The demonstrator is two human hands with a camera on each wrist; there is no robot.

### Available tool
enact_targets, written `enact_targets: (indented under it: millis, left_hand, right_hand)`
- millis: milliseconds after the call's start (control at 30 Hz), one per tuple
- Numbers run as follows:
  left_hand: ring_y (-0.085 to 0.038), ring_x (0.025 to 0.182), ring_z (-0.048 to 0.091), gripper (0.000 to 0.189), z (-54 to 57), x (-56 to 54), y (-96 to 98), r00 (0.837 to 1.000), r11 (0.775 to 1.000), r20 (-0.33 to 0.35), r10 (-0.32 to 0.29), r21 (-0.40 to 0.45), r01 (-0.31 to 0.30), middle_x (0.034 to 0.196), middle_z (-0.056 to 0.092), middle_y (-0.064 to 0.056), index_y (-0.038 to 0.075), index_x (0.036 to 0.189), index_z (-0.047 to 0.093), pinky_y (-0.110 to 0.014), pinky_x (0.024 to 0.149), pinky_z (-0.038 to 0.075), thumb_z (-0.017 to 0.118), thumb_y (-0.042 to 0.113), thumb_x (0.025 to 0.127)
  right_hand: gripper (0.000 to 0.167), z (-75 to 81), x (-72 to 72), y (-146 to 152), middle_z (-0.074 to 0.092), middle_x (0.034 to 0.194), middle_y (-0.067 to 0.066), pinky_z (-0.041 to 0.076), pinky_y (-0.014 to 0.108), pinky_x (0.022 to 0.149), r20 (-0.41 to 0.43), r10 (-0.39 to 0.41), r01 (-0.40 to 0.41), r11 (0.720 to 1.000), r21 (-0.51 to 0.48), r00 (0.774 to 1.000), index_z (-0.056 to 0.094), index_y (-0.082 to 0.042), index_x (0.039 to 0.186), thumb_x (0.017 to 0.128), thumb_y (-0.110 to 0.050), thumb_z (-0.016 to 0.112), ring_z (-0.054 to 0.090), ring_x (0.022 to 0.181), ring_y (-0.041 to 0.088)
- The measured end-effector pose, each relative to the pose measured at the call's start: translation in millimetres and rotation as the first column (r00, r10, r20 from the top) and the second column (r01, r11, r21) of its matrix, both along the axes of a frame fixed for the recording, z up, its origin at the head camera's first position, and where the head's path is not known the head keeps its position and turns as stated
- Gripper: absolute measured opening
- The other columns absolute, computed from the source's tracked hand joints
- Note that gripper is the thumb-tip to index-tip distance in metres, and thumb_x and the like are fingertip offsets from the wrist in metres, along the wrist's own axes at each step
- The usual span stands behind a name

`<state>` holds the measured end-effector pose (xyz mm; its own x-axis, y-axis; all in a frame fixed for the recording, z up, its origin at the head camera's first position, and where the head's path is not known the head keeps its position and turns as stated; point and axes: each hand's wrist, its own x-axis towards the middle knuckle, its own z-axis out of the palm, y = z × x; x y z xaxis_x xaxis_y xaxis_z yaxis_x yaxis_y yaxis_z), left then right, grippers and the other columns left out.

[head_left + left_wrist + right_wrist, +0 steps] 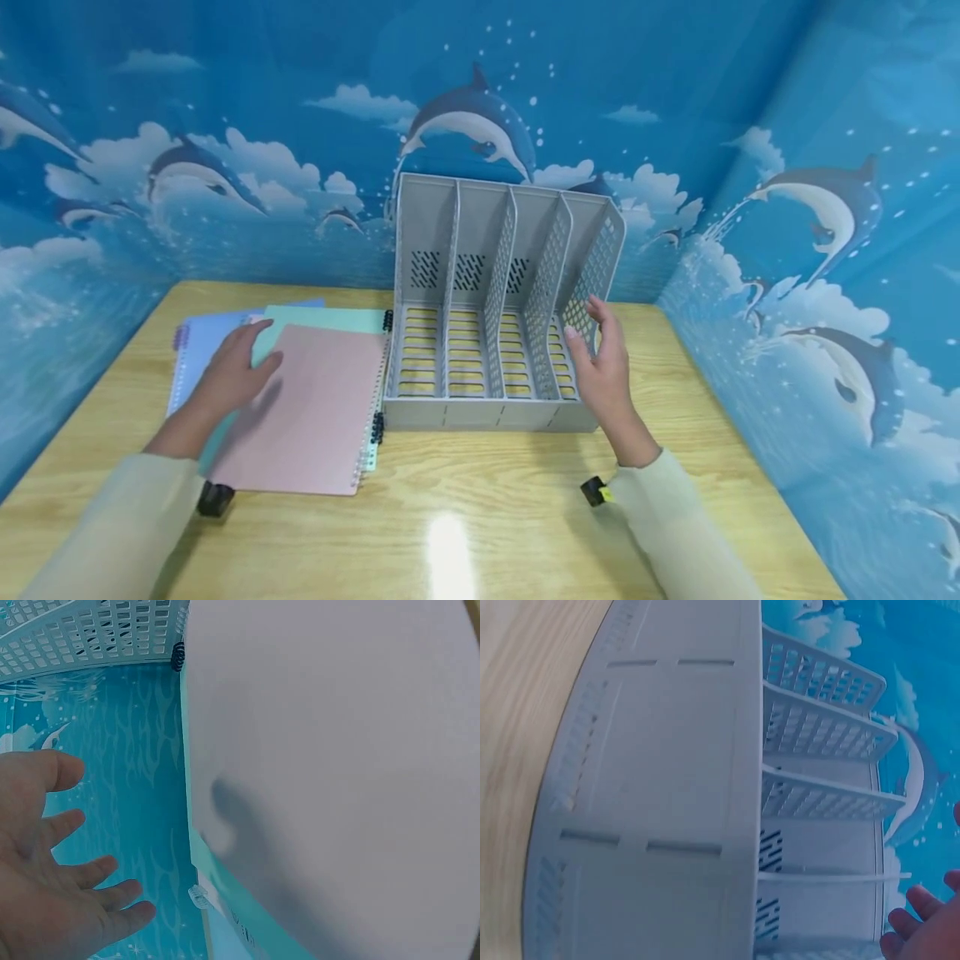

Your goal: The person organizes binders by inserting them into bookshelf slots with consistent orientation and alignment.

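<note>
- Notebooks (315,408) stacked on the bench (510,492), beside a rack (487,414)
- Left grip (234,367): fingers spread, empty, above the notebooks
- Right grip (604,367): fingers apart, empty, by the rack

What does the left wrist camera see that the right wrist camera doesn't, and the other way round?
Only the left wrist view shows the left hand, the pink notebook and a bit of the green notebook under it. Only the right wrist view shows the right hand. Both show part of the grey rack and the blue sea backdrop.
</note>
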<state>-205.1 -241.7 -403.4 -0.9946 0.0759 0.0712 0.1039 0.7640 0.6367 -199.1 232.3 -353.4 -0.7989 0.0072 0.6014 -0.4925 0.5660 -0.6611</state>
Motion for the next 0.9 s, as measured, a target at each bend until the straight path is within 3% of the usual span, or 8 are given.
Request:
enact_targets:
  millis: [267, 500, 733, 900]
  left_hand:
    - [-0.057, 0.136, 0.016, 0.063, -0.8, -1.5, 2.8, 1.000, 1.000, -0.010, 0.013, -0.001, -0.013, 0.149, 0.016, -0.038, -0.005, 0.151, 0.019, -0.072, 0.105, 0.018, 0.041, 0.031, 0.104]
    - [-0.059, 0.134, 0.015, 0.064, -6.5, -1.8, 2.1, 0.999, 1.000, 0.032, -0.003, 0.027, 0.002, 0.149, 0.013, -0.040, -0.006, 0.151, 0.017, -0.074, 0.103, 0.019, 0.040, 0.031, 0.104]
    - [-0.061, 0.132, 0.017, 0.063, -7.4, 0.1, 1.9, 1.000, 0.999, 0.026, -0.011, 0.039, 0.010, 0.147, 0.016, -0.042, -0.008, 0.150, 0.019, -0.074, 0.101, 0.021, 0.042, 0.028, 0.104]
    - [-0.061, 0.131, 0.017, 0.064, -7.2, 0.7, -1.5, 0.999, 0.998, 0.037, -0.037, 0.052, 0.035, 0.145, 0.016, -0.043, -0.012, 0.148, 0.018, -0.074, 0.102, 0.020, 0.043, 0.027, 0.103]
  right_hand:
    - [0.054, 8.9, -3.4, -36.1, 0.042, 0.143, 0.019, 0.029, 0.052, 0.112, 0.022, 0.130, -0.131, 0.989, 0.066, 0.991, 0.032, -0.003, 0.148, 0.100, -0.015, 0.053, 0.037, 0.135, 0.032]
    - [0.054, 10.4, 5.1, -67.7, 0.047, 0.140, 0.015, 0.031, 0.046, 0.113, -0.002, 0.218, -0.217, 0.973, 0.081, 0.976, 0.035, -0.003, 0.146, 0.098, -0.018, 0.056, 0.040, 0.134, 0.026]
    - [0.055, 8.8, 13.0, -95.2, 0.049, 0.137, 0.016, 0.035, 0.048, 0.111, -0.026, 0.282, -0.278, 0.955, 0.102, 0.959, 0.037, -0.002, 0.144, 0.095, -0.016, 0.058, 0.043, 0.131, 0.028]
    - [0.056, 6.4, 18.9, -118.4, 0.048, 0.138, 0.014, 0.035, 0.047, 0.110, 0.012, 0.344, -0.343, 0.935, 0.093, 0.939, 0.036, -0.005, 0.146, 0.096, -0.019, 0.058, 0.044, 0.131, 0.026]
